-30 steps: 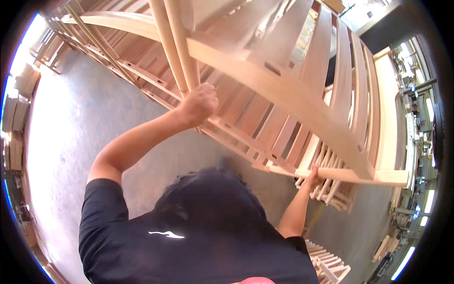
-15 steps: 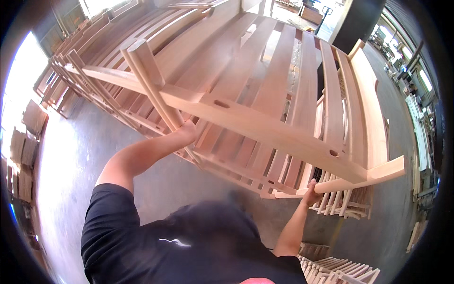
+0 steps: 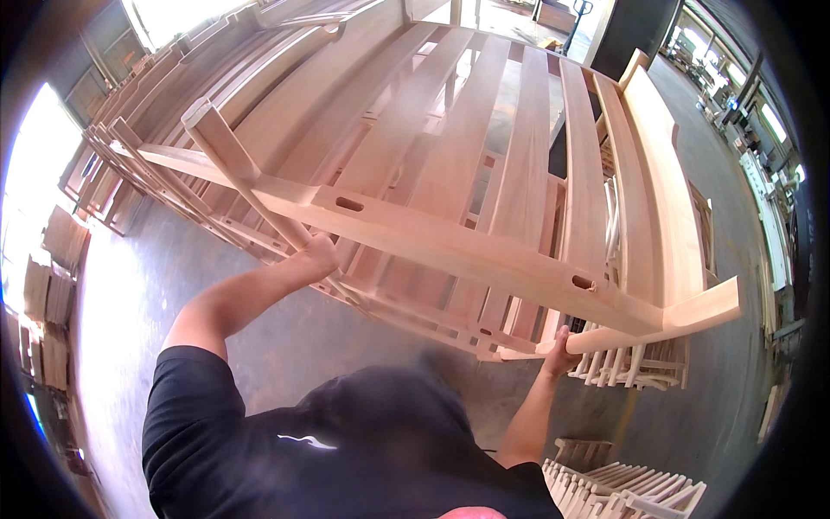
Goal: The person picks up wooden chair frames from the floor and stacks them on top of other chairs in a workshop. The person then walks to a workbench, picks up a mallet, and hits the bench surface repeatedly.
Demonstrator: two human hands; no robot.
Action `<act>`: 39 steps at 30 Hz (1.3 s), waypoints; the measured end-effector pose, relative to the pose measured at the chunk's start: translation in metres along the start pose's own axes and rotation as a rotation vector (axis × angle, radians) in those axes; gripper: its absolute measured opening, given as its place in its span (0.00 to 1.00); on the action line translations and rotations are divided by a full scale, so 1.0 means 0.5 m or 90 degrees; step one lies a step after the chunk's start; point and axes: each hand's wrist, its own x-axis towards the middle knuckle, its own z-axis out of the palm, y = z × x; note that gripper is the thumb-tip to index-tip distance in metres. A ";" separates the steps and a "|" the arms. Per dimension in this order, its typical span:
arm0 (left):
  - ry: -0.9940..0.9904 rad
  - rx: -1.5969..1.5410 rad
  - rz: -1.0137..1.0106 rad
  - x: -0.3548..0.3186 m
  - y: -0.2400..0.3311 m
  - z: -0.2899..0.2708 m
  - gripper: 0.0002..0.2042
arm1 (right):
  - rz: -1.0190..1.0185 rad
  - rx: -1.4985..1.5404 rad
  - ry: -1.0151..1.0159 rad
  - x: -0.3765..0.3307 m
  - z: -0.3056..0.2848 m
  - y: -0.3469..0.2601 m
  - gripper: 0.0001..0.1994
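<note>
Left hand (image 3: 318,255) and right hand (image 3: 560,353) each grip 1 leg of the pale slatted wooden frame (image 3: 484,173).

The slatted frame (image 3: 484,173) is pale, unfinished wood, sanded smooth and matt, with no varnish sheen; its long slats show a fine straight grain and a warm pinkish-tan tone. The cross rail (image 3: 467,246) is the same bare timber, with dark mortise slots cut cleanly into its face. The stacked frames (image 3: 147,164) behind it and the smaller racks (image 3: 631,493) below look like the same raw, light wood. The floor (image 3: 130,294) is grey concrete, dull and slightly mottled. The person's shirt (image 3: 285,450) is black cloth, matt and soft-looking.
</note>
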 end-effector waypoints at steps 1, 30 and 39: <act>0.001 -0.002 -0.003 -0.001 0.002 0.000 0.12 | -0.003 0.003 0.000 0.001 -0.002 0.002 0.12; -0.372 0.393 0.249 0.013 -0.026 0.043 0.24 | 0.133 -0.272 0.054 -0.222 -0.041 -0.114 0.22; 0.134 -0.001 0.388 -0.068 0.139 0.113 0.25 | 0.734 -0.281 -0.058 -1.086 -0.236 -0.040 0.41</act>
